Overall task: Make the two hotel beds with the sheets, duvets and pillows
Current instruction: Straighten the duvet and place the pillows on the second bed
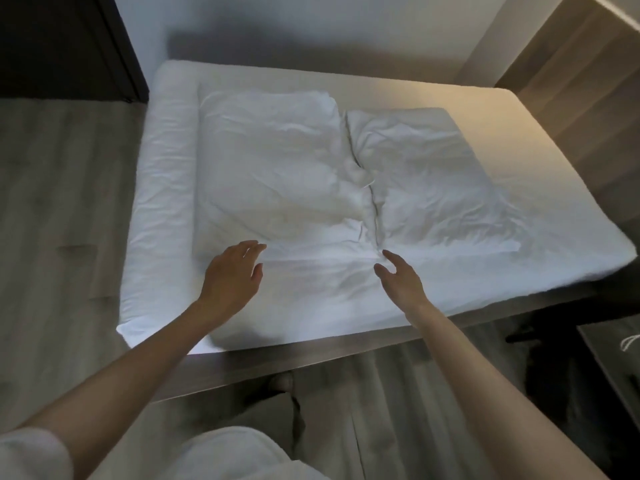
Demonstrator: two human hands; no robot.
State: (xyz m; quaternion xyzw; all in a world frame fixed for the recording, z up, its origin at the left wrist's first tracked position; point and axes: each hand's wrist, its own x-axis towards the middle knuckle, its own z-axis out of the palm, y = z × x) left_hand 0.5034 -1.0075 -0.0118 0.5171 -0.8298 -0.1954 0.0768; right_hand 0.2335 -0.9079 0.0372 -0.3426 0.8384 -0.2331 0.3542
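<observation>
Sheet [519, 143] is on the mattress, creased near the front. Left pillow [270, 161] and right pillow [422, 181] lie touching mid-bed. Folded bedding [166, 188], likely the duvet, lies unspread along the side. Left hand [232, 275] and right hand [398, 278] are released at the pillows' near edge. Second bed not visible.

Flat white fabric sheet [540, 161]: plain, warm yellow tint far right. Left white padded bedding piece [270, 161], right white padded bedding piece [426, 181]: plain. Grey-brown wood-grain floor [62, 202]. Brown wooden bed frame [311, 362]. Dark brown door [52, 39].
</observation>
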